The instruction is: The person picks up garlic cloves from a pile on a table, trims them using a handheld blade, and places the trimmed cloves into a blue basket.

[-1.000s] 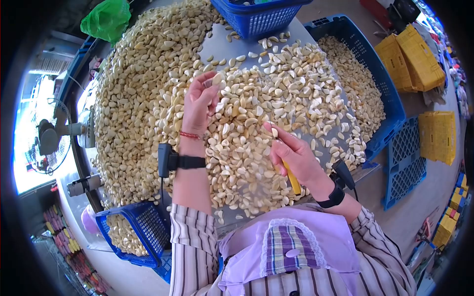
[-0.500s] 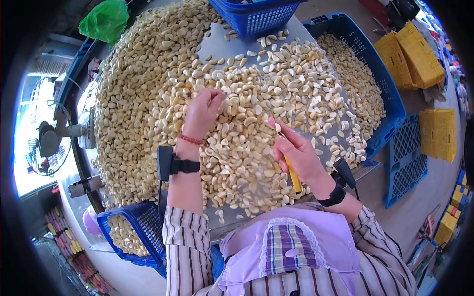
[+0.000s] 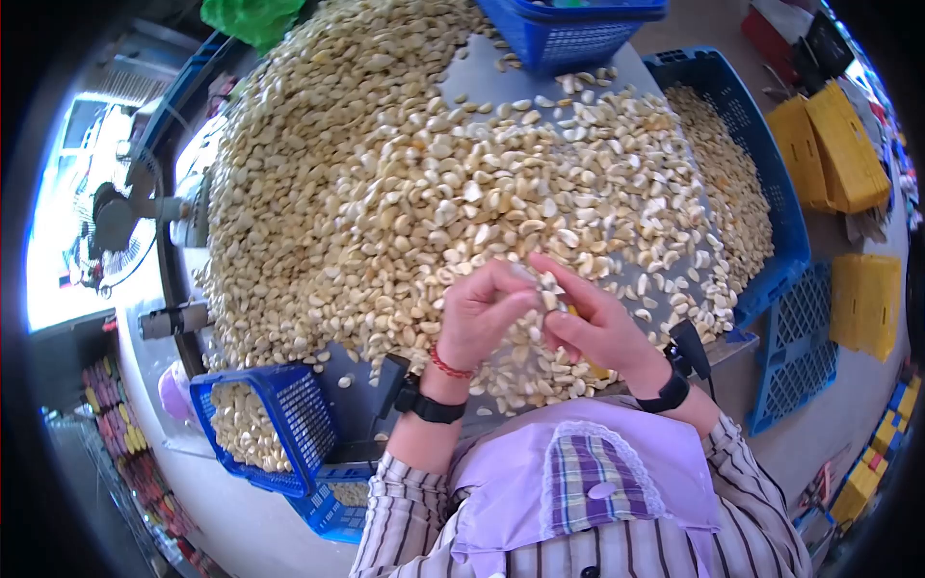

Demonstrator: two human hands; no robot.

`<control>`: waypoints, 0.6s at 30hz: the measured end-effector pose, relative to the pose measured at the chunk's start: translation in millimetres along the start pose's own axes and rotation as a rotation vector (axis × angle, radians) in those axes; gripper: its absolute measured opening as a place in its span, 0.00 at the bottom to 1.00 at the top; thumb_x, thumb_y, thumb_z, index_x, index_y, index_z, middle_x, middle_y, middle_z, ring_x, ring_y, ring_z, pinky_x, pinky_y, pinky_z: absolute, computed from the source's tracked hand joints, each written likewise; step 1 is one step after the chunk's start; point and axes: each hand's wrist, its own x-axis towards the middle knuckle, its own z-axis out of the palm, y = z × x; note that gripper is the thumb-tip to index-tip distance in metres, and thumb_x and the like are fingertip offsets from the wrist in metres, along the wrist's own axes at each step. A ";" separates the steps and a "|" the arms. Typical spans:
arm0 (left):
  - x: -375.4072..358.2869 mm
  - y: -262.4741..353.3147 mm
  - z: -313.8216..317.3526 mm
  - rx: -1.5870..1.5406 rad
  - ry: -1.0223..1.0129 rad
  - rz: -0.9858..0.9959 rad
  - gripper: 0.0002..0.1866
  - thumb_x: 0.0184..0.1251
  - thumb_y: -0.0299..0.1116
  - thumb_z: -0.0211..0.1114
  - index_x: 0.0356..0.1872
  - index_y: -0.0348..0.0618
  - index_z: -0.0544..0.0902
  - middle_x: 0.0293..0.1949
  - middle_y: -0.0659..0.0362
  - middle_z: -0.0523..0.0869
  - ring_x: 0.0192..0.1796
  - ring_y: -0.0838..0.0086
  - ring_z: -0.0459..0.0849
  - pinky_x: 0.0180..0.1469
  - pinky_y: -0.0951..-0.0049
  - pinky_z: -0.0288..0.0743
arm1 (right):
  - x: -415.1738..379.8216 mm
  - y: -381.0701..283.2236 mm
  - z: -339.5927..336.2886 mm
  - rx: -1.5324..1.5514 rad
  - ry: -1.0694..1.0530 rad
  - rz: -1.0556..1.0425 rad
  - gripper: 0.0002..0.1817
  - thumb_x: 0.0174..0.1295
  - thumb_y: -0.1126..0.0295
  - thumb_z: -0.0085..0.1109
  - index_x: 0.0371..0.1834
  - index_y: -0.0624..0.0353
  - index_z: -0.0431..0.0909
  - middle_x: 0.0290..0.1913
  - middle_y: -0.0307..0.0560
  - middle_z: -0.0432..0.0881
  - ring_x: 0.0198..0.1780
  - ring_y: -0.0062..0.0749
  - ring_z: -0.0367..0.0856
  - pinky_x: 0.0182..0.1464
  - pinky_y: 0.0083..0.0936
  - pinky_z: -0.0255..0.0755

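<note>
A broad heap of pale garlic cloves [image 3: 385, 183] covers the metal table under my hands. My left hand [image 3: 485, 313], wearing a red bracelet, is closed in a pinch near my right fingertips; whatever its fingers hold is too small to make out. My right hand [image 3: 607, 332] is wrapped round a small knife, of which only bits of the yellow handle [image 3: 598, 370] show; the blade is hidden. At the right fingertips sits a pale clove [image 3: 550, 287], between the two hands.
Blue baskets stand around: one at the table's far edge [image 3: 578, 39], a large one with cloves [image 3: 785, 222] at right, and a tilted one with cloves [image 3: 303, 424] at lower left. A fan [image 3: 120, 217] is at left. Yellow crates [image 3: 843, 144] lie farther right.
My left hand has come back from the heap toward my body and right, meeting my right hand. The right hand still grips the knife. The view has shifted slightly.
</note>
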 end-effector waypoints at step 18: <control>59.0 -47.0 -159.0 1.384 0.563 0.569 0.07 0.63 0.30 0.58 0.37 0.42 0.82 0.35 0.53 0.82 0.34 0.66 0.82 0.31 0.70 0.78 | 8.3 16.0 -2.1 0.169 0.162 0.052 0.26 0.69 0.66 0.49 0.70 0.57 0.61 0.25 0.36 0.73 0.18 0.13 0.66 0.20 0.10 0.62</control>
